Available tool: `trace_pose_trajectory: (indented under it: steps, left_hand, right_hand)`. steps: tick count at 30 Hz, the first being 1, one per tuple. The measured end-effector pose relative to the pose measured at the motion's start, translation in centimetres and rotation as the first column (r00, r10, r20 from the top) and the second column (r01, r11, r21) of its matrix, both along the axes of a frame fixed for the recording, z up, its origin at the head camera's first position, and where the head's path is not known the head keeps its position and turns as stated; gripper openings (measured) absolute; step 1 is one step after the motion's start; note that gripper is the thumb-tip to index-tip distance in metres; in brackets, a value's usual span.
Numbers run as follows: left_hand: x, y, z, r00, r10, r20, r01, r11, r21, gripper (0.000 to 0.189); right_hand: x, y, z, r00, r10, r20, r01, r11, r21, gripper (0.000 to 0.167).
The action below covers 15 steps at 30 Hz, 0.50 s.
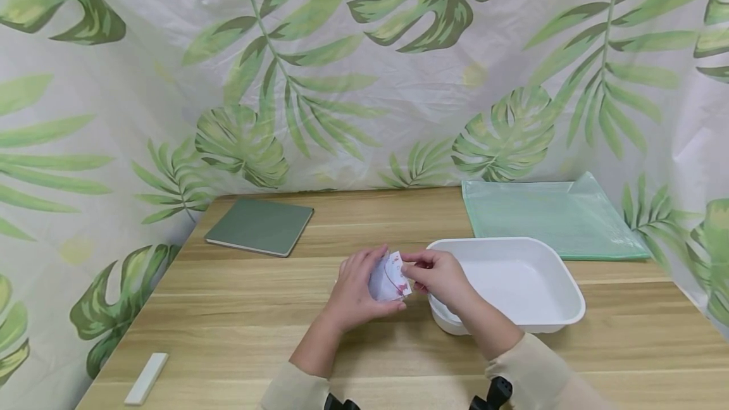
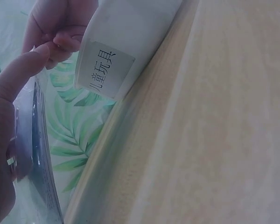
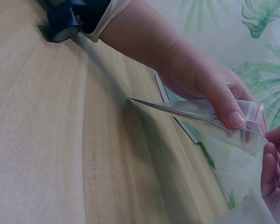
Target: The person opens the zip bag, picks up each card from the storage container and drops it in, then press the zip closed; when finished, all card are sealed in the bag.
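A small clear zip bag (image 1: 390, 278) with flat, card-like contents and red markings is held above the table, just left of the white basin. My left hand (image 1: 354, 293) grips it from the left, thumb on the near side. With thumb and fingertips my right hand (image 1: 443, 276) pinches the bag's right edge. In the right wrist view the bag (image 3: 200, 112) lies nearly edge-on, a red strip along its end and the left thumb pressing its face. The left wrist view shows the clear bag (image 2: 30, 140) beneath the left thumb; what its contents are cannot be told.
The white basin (image 1: 518, 286) stands beside the right forearm, with a printed label (image 2: 109, 70) on its side. Behind it lies a translucent green zip pouch (image 1: 535, 214). A dark green notebook (image 1: 259, 226) is at the back left, a white bar (image 1: 146, 378) at the front left.
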<state>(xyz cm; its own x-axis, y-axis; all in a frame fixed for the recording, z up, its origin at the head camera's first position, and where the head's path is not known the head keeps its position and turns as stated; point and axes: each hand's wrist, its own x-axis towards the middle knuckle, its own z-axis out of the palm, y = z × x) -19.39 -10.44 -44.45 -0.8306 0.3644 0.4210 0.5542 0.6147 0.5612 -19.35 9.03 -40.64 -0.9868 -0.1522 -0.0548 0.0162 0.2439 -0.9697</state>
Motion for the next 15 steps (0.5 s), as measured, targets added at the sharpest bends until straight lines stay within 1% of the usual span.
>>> trace_pose_trajectory:
  steps: [7, 11, 15]
  left_hand:
    - [-0.1, 0.0, -0.1, 1.0, -0.006, 0.005, 0.006, 1.0, 0.012, 0.098]
    - [-0.1, 0.0, -0.2, 1.0, -0.007, -0.001, 0.007, 1.0, 0.009, 0.097]
    - [-0.1, 0.1, -0.2, 1.0, -0.006, -0.009, 0.006, 1.0, 0.006, 0.095]
  right_hand:
    - [0.1, -1.3, 0.0, 0.998, -0.048, -0.042, 0.052, 0.993, 0.103, 0.023]
    - [0.1, -1.8, 0.1, 0.997, -0.03, -0.072, 0.044, 0.981, 0.191, 0.022]
    - [0.0, -2.1, 0.1, 0.995, 0.004, -0.099, 0.024, 0.96, 0.277, 0.021]
